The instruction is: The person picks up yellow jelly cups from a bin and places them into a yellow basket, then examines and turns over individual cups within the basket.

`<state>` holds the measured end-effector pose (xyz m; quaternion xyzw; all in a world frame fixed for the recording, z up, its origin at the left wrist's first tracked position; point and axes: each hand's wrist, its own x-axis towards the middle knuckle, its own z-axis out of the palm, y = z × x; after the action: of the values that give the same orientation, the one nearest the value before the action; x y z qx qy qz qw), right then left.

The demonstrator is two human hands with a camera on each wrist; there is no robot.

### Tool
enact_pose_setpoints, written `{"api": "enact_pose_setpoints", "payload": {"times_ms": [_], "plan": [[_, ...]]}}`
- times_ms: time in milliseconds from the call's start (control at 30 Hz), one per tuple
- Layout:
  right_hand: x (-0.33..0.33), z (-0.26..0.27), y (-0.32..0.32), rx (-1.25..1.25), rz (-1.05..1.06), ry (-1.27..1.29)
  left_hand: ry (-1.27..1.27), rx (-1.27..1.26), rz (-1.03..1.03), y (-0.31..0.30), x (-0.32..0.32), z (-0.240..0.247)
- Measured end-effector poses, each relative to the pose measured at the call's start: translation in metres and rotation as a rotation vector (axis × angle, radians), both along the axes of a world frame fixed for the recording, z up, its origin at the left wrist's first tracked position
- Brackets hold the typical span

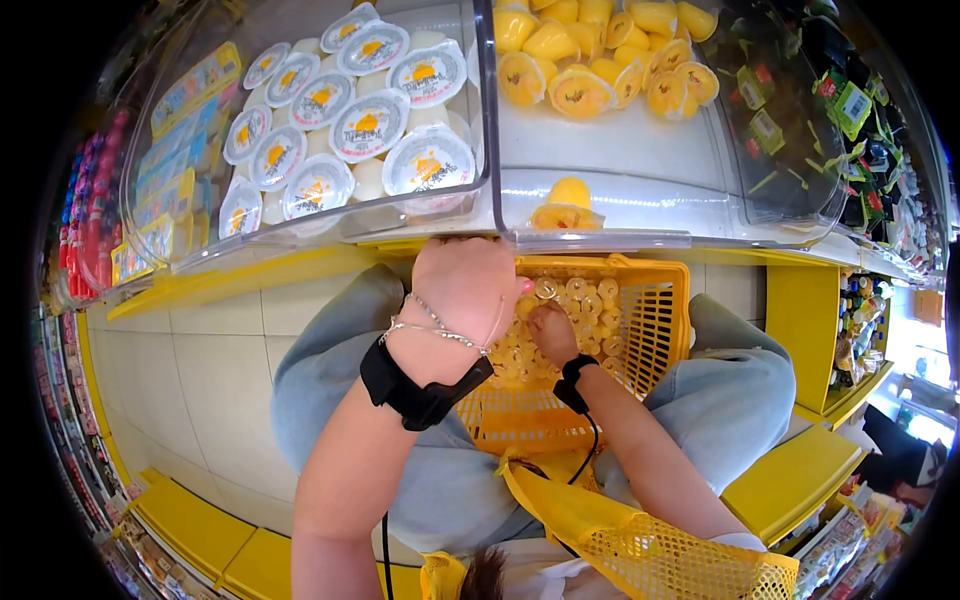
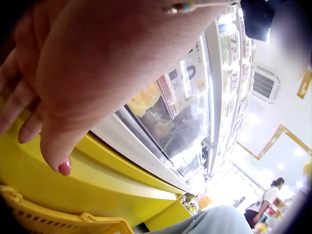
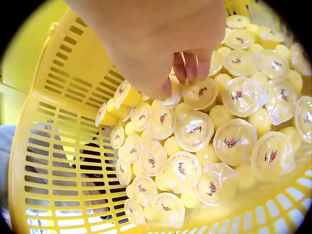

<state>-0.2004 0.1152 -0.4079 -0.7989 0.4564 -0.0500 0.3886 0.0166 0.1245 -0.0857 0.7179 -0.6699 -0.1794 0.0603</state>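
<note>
My left hand (image 1: 465, 285) is at the front edge of the display bin, above the far left corner of a yellow basket (image 1: 655, 310). Its fingers are extended in the left wrist view, and nothing shows in the hand (image 2: 83, 73). Down inside the basket is my right hand (image 1: 553, 335), among many small pale-yellow jelly cups (image 1: 515, 365) with clear printed lids. In the right wrist view, the thumb and curled fingers of the right hand (image 3: 165, 41) pinch a jelly cup (image 3: 173, 100), partly hidden by them.
Bins ahead hold white-lidded cups (image 1: 370, 125) and larger yellow cups (image 1: 580, 90); one yellow cup (image 1: 568, 203) lies apart near the front. Dark green packs (image 1: 850, 105) are at right. My jeans-clad legs (image 1: 735, 375) flank the basket, with a yellow mesh bag (image 1: 660, 550) near me.
</note>
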Motion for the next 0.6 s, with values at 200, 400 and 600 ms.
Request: {"api": "enact_pose_setpoints", "payload": {"times_ms": [200,400,600], "plan": [[-0.004,-0.007,-0.004,0.110,-0.047,-0.003,-0.030,0.024,0.010,-0.001,-0.003,0.005],[0.002,0.009,-0.001,-0.043,0.073,-0.063,-0.006,0.226,0.042,-0.008,-0.003,0.010],[0.004,0.003,0.003,-0.076,0.159,-0.034,0.021,0.221,0.049,-0.009,-0.003,0.008]]}}
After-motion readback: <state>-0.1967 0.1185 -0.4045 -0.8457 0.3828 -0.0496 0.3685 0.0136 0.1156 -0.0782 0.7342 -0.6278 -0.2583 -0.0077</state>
